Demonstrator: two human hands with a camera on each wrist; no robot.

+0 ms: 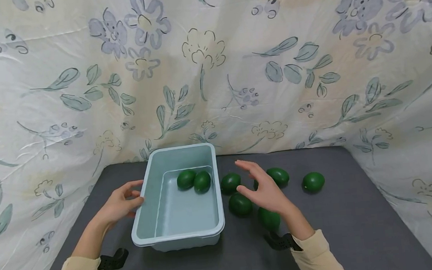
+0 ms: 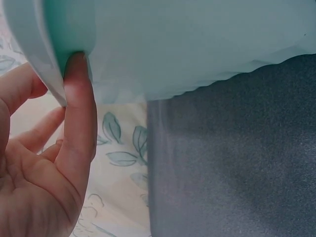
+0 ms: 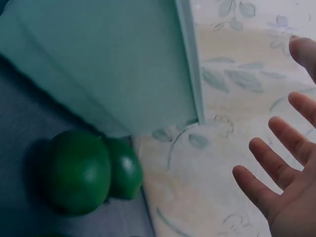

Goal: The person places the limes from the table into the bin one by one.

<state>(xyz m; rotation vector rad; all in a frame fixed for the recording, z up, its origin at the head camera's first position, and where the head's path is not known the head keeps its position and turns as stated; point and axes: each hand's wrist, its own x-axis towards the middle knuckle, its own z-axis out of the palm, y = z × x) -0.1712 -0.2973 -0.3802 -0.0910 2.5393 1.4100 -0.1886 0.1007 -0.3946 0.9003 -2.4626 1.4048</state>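
Note:
A pale blue-green plastic tub (image 1: 178, 237) stands on a dark grey tabletop (image 1: 362, 225). Two dark green oval fruits (image 1: 186, 179) (image 1: 202, 181) lie at its far end. My left hand (image 1: 134, 193) grips the tub's left rim; in the left wrist view one finger (image 2: 79, 98) presses under the rim of the tub (image 2: 197, 44). My right hand (image 1: 248, 177) hovers open, fingers spread, just right of the tub above several loose green fruits (image 1: 240, 204). In the right wrist view the spread fingers (image 3: 276, 148) are empty, and two fruits (image 3: 76, 170) lie by the tub wall (image 3: 98, 64).
More green fruits lie to the right of the tub: one (image 1: 230, 182) near its wall, one (image 1: 278, 176) behind my right hand, one (image 1: 313, 182) farther right, one (image 1: 270, 219) under my wrist. A floral cloth (image 1: 210, 67) hangs behind and beside the table.

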